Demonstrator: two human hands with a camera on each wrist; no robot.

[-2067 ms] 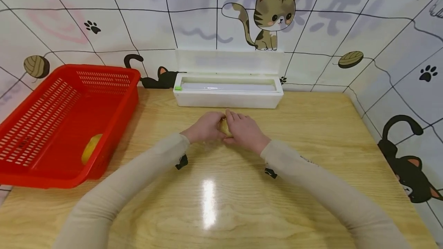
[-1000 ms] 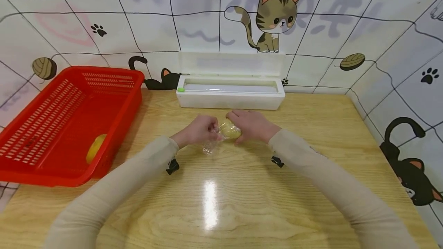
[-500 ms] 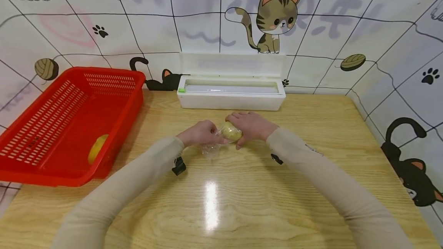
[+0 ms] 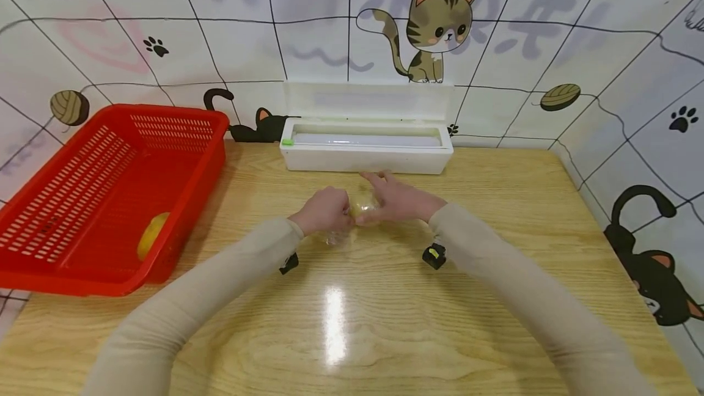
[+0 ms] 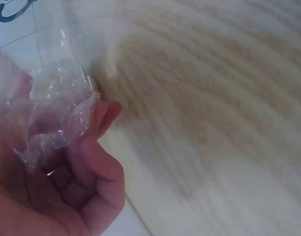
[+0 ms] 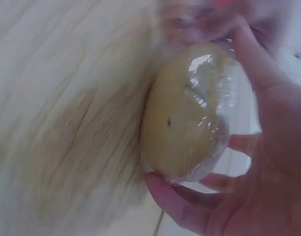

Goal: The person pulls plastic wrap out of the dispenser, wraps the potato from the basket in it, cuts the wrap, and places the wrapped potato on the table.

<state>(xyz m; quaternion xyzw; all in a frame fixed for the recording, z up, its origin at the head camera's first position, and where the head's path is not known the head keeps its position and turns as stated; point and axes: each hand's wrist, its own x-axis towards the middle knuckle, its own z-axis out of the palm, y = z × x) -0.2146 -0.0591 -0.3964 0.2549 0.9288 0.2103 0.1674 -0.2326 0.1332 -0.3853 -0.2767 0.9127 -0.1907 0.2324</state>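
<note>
Right wrist: wrapped potato (image 6: pixel 182 118) within right hand (image 6: pixel 273 157), gripped; left hand (image 4: pixel 326 209), just beside, pinches clear film (image 5: pixel 45 142)

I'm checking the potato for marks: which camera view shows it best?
Right wrist: the potato looks large, a dark spot visible. Head shows it small, partly hidden by the right hand; left wrist, only a pale blur behind plastic wrap, possibly it.

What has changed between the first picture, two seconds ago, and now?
The right hand has moved slightly right, its fingers spread wider, still holding the potato. The left hand, at first against the potato, now pinches loose film on its left. The basket, the yellow item in it and the open box stayed in place.
</note>
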